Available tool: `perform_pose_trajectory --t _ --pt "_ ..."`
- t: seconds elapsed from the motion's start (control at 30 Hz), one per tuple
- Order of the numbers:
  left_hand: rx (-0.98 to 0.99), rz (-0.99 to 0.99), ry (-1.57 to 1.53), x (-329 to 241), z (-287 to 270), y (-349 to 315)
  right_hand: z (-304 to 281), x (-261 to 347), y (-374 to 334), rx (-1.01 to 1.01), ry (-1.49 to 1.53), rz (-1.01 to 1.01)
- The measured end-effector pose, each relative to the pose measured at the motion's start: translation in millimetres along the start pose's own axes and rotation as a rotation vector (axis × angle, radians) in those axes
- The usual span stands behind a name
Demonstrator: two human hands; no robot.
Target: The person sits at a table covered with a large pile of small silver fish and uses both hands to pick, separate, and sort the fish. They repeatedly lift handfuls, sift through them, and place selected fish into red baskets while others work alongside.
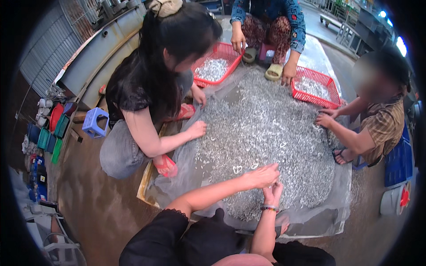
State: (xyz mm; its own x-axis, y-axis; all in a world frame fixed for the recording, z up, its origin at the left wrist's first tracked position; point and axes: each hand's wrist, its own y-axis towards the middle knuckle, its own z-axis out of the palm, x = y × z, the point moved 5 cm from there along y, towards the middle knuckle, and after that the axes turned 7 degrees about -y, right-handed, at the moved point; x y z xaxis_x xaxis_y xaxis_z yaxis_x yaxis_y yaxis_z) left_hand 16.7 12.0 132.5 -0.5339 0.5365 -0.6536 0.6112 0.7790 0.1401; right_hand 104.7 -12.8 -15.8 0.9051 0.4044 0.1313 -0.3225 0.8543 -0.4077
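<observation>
Head view: the left hand [262,176] and right hand [272,192] are close together with curled fingers over the near part of a wide spread of small silvery pieces [266,128]; whether they pinch one cannot be told. Beyond the hands, to their left, a red basket [232,67] holds a heap of similar pieces; beyond them to the right, a second red basket [313,100] holds more. Well to their right stands a grey bucket [390,202], contents unclear.
</observation>
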Motion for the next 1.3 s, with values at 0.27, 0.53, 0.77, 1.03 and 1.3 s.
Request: perform_pose_trajectory --t 0.27,0.53,0.77,1.03,1.3 --pt "-0.37 -0.088 -0.01 45.6 -52.6 -6.0 9.4 44.7 -5.9 0.105 0.3 -0.01" --pt "0.065 -0.173 0.161 131.6 55.7 -73.1 1.7 92.7 -23.1 0.099 0.133 -0.269" --pt "-0.172 -0.304 -0.032 103.2 27.5 -84.0 3.7 98.1 -26.9 0.2 0.222 -0.17" --pt "-0.2 -0.47 -0.628 57.8 -24.7 -53.2 25.2 -4.7 -4.5 -0.124 -0.127 0.096" --pt "-0.073 -0.637 -0.052 120.8 -5.9 -72.3 25.6 8.5 3.9 0.061 -0.182 0.104"
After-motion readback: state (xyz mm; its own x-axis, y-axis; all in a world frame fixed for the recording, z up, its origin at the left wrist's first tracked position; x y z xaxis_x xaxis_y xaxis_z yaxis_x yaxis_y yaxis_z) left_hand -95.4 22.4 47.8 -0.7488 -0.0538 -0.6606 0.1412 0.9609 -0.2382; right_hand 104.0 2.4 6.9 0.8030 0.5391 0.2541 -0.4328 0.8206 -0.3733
